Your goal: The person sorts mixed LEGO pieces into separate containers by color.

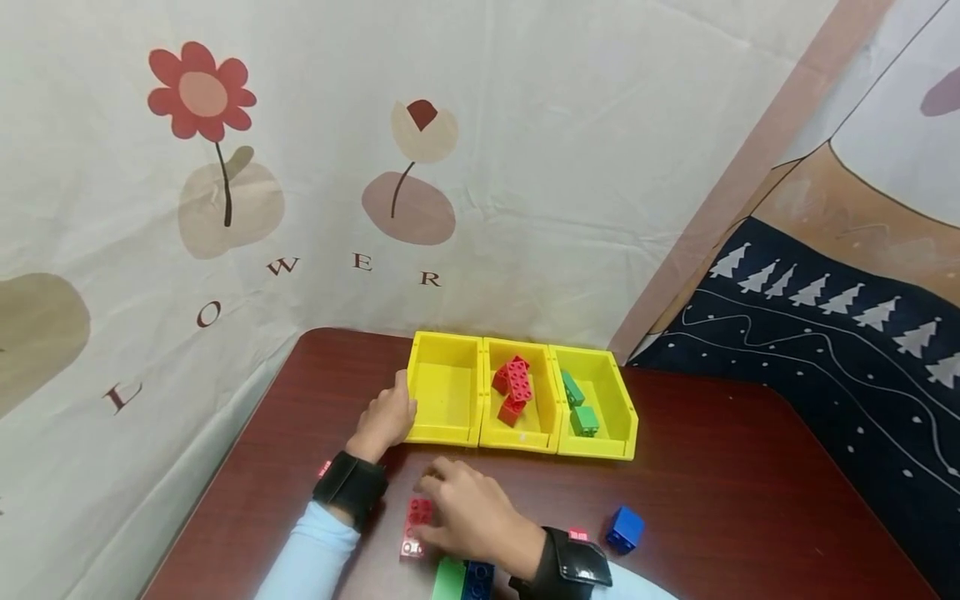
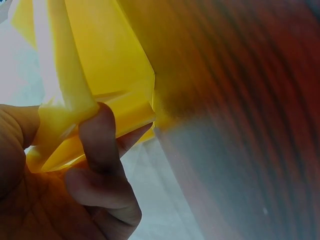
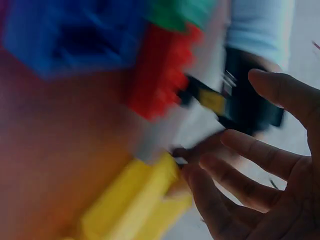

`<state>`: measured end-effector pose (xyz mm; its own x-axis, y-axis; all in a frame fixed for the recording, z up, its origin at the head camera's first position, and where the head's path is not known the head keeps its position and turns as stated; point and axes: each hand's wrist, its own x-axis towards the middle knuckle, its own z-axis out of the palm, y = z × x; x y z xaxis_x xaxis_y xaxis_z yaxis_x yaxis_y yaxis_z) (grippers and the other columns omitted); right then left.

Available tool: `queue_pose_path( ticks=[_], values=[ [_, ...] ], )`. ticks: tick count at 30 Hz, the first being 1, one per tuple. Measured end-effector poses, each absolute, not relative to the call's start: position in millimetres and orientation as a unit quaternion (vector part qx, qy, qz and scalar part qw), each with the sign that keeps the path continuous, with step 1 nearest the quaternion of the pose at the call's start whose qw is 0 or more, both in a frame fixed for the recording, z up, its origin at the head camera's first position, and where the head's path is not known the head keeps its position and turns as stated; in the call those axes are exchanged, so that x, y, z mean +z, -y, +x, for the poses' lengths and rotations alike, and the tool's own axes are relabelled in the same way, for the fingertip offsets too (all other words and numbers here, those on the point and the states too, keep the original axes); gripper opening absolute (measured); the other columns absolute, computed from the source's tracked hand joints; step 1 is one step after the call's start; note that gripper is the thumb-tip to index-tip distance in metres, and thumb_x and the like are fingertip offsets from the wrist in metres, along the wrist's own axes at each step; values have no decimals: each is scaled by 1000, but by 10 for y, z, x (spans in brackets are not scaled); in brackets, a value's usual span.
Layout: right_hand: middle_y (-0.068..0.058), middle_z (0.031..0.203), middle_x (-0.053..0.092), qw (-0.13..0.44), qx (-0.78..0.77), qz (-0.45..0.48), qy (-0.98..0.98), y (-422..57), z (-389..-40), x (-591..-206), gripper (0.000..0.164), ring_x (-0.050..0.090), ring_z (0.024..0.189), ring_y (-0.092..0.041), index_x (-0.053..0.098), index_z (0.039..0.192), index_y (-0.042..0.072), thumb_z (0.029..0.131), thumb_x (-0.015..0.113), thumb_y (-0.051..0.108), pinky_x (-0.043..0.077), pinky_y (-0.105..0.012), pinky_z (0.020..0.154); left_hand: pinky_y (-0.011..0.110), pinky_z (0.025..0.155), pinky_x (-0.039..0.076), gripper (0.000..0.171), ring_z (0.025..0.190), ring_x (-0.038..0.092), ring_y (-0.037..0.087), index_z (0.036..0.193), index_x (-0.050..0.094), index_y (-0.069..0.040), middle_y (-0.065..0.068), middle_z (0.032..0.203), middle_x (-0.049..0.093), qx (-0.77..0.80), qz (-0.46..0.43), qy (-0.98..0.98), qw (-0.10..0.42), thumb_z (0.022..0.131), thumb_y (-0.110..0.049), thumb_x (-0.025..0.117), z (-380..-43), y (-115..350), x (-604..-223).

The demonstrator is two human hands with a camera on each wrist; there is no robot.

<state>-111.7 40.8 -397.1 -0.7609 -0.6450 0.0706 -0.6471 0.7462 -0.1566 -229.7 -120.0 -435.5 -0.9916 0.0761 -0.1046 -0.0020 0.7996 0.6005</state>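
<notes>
My left hand (image 1: 384, 421) grips the left wall of the leftmost yellow bin (image 1: 444, 385). In the left wrist view, thumb and fingers pinch the wall of that bin (image 2: 100, 50). My right hand (image 1: 480, 510) hovers over the table with its fingers loosely spread, nothing between them in the right wrist view. Just left of it lies a long red toy brick (image 1: 412, 543), partly overlapped by the fingers. Nearer to me, a green brick (image 1: 448, 582) and a dark blue brick (image 1: 478, 583) lie side by side, cut off by the frame's lower edge.
Several red bricks (image 1: 517, 385) lie in the middle yellow bin (image 1: 546, 425). Green bricks (image 1: 584, 421) lie in the right yellow bin (image 1: 613, 400). A lone blue brick (image 1: 625, 530) sits right of my right wrist on the brown table (image 1: 720, 467). A printed cloth (image 1: 562, 183) hangs behind.
</notes>
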Motion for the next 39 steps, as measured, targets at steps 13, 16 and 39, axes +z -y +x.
queue_pose_path(
  ticks=[13, 16, 39],
  values=[
    [5, 108, 67, -19, 12, 352, 936, -282, -1078, -4246, 50, 62, 93, -9, 69, 110, 17, 74, 82, 49, 54, -25, 67, 38, 64, 42, 52, 69, 53, 27, 144, 26, -7, 13, 86, 56, 310, 23, -949, 55, 101, -20, 52, -2308, 1176, -4346],
    [5, 109, 67, -26, 16, 349, 937, -267, -1073, -4253, 51, 62, 93, -9, 68, 110, 15, 73, 84, 46, 55, -25, 69, 38, 64, 43, 52, 69, 53, 27, 144, 26, -6, 13, 86, 56, 310, 22, -949, 56, 101, -20, 52, -2306, 1186, -4344],
    [-8, 119, 68, 117, 159, 308, 931, -724, -1457, -3624, 59, 65, 108, -23, 65, 121, 10, 74, 86, 37, 55, -35, 89, 39, 68, 46, 50, 71, 54, 27, 141, 28, -5, 16, 93, 58, 314, 11, -948, 60, 100, -19, 53, -2297, 1188, -4323]
  ],
)
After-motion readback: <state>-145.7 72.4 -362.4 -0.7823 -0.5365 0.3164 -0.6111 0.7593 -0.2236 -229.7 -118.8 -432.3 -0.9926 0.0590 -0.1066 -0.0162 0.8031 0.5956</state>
